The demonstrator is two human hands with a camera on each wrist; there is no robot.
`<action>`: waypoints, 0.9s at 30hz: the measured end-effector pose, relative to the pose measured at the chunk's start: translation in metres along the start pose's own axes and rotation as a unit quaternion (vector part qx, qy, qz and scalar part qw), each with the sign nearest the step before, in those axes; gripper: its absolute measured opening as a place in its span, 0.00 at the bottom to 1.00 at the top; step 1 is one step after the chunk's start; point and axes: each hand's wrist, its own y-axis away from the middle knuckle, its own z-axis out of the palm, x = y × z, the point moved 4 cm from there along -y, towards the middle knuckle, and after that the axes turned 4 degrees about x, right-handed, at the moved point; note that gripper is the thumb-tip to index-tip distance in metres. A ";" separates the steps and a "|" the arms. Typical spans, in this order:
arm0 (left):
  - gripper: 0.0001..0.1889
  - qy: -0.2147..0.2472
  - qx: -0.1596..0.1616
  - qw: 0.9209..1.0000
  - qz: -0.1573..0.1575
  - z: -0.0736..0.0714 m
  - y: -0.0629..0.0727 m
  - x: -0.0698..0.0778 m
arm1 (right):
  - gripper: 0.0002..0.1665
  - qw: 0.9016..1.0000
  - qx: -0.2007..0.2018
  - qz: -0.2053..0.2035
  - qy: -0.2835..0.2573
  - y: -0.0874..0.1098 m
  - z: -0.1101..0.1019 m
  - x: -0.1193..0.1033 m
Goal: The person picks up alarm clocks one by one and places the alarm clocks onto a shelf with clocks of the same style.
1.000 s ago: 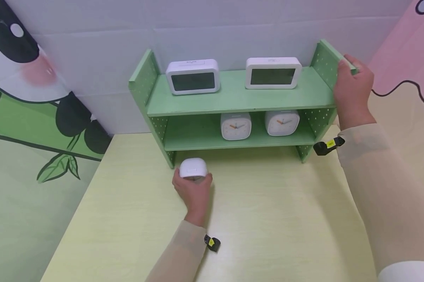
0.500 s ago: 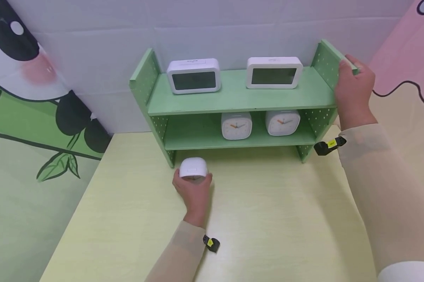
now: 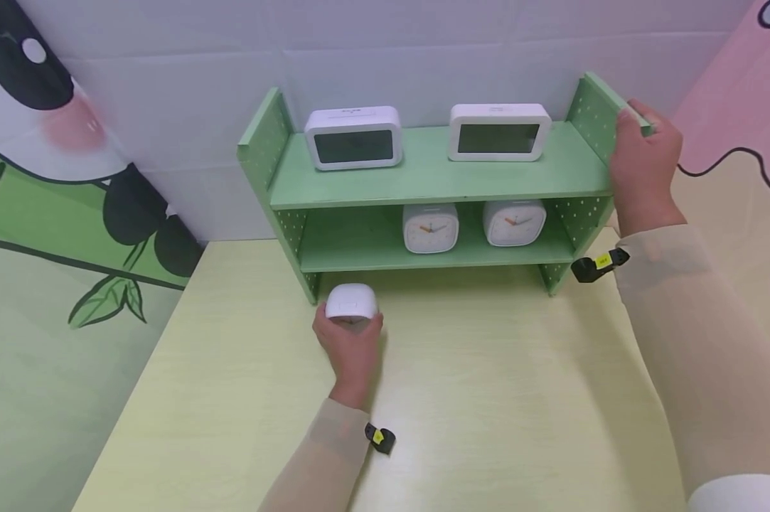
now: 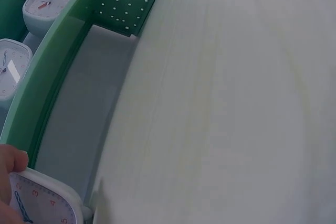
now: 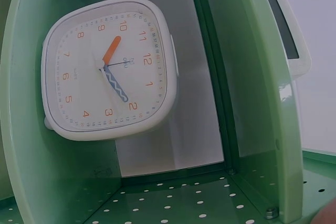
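Observation:
My left hand (image 3: 351, 352) grips a small white alarm clock (image 3: 351, 301) by its sides, in front of the shelf's lower left corner. In the left wrist view, a fingertip and thumb lie on the rim of that clock (image 4: 50, 203), whose numbered dial partly shows. At the upper right, my right hand (image 3: 645, 160) holds the top edge of the green shelf's (image 3: 436, 183) right side panel. Two white clocks with orange hour hands, a middle one (image 3: 430, 229) and a right one (image 3: 514, 222), stand on the lower tier.
On the upper tier stand two white digital clocks, a left one (image 3: 354, 139) and a right one (image 3: 500, 133), with dark screens. The shelf stands on a pale wooden table (image 3: 474, 384) against a cloth backdrop (image 3: 423, 57) with cartoon prints at both sides.
My left hand and its clock have shifted very slightly up toward the shelf. The right hand keeps its hold on the side panel.

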 end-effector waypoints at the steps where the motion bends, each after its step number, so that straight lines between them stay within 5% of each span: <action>1: 0.55 0.004 0.001 1.000 -0.002 0.000 0.000 0.000 | 0.27 1.000 -0.001 -0.001 0.001 0.000 0.000 0.000; 15: 0.56 -0.009 0.000 1.000 0.010 -0.005 -0.006 0.003 | 0.29 1.000 -0.004 -0.002 0.012 0.001 0.004 0.000; 27: 0.54 0.005 -0.008 0.999 0.046 -0.017 -0.006 0.029 | 0.28 1.000 0.002 0.005 0.024 0.001 0.000 0.000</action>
